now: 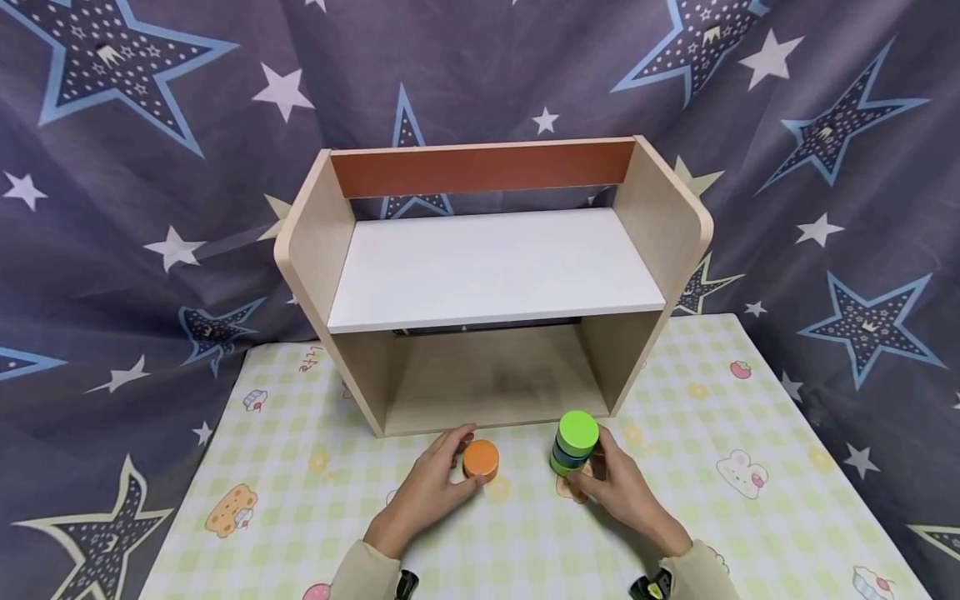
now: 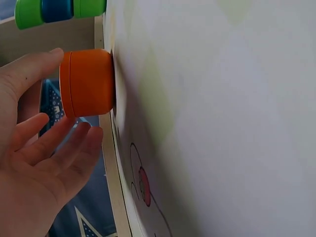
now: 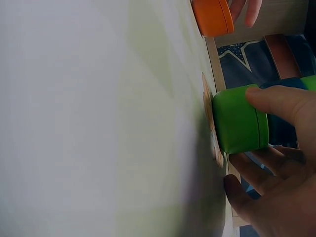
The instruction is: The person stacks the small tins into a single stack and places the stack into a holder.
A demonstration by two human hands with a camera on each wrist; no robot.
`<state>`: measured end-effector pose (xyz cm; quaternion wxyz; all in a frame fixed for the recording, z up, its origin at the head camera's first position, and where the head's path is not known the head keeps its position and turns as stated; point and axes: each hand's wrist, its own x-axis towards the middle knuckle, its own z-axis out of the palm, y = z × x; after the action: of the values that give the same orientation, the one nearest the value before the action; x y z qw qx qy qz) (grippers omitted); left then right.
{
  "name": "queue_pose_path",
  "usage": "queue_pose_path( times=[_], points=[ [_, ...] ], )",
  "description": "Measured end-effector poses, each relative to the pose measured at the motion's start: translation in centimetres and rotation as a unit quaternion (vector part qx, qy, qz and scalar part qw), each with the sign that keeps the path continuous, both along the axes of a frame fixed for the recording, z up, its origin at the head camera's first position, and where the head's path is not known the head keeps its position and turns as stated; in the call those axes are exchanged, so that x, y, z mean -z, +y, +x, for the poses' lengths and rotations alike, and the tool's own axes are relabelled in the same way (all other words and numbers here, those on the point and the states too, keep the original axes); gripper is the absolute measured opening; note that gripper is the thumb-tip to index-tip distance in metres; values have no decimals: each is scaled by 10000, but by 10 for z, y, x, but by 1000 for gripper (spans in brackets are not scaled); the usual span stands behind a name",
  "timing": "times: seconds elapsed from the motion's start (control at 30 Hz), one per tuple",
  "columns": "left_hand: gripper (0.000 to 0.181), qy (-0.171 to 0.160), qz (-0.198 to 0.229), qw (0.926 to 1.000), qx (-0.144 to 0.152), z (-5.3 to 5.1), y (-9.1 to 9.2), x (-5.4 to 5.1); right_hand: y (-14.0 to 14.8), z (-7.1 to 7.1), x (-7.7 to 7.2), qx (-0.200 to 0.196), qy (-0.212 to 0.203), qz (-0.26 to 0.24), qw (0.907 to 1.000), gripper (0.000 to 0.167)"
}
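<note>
An orange round container [image 1: 481,460] stands on the table in front of the shelf. The left hand [image 1: 429,490] is around its left side, with thumb and a fingertip at its edge in the left wrist view, where the orange container [image 2: 89,83] fills the space beside the left hand [image 2: 42,133]. Further right stands an upright stack [image 1: 576,442], green at top and bottom with blue between. The right hand [image 1: 626,492] holds it low from the right; in the right wrist view, the thumb of the right hand [image 3: 281,163] lies on the lower green container [image 3: 239,120].
Behind both hands stands a wooden shelf unit with a white middle board [image 1: 495,267] and an open lower compartment [image 1: 495,375]. A checked cloth with printed pictures covers the table [image 1: 285,517]. A dark curtain with stars [image 1: 480,75] hangs behind.
</note>
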<state>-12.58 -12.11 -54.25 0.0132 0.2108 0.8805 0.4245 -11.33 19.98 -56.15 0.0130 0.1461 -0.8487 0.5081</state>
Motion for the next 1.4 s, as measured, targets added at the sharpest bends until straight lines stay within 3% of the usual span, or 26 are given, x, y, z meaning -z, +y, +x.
queue_pose_path(
  times=[0.2, 0.47, 0.7, 0.83, 1.13, 1.27, 1.4],
  points=[
    [78, 36, -114, 9999, 51, -1, -1, 0, -4, 2, -9, 35, -13, -1, 10000, 74],
    [79, -8, -298, 9995, 51, -1, -1, 0, -13, 10, -38, 46, -53, -4, 10000, 70],
    [78, 36, -447, 9990, 3, 0, -1, 2, -4, 2, -8, 76, -177, -28, 9998, 73],
    [79, 52, -454, 9990, -2, 0, 0, 2, 0, 0, 0, 78, -211, 16, 9997, 73],
    [78, 53, -476, 9988, -49, 1, -1, 2, 0, 1, -1, 88, -270, 12, 9996, 73],
    [77, 90, -407, 9991, -26, 0, 0, 2, -6, 5, -15, 132, -251, -13, 9996, 72],
    [77, 86, -303, 9995, -8, 0, 0, 1, -4, 3, -10, 108, -161, -15, 9998, 72]
  ],
)
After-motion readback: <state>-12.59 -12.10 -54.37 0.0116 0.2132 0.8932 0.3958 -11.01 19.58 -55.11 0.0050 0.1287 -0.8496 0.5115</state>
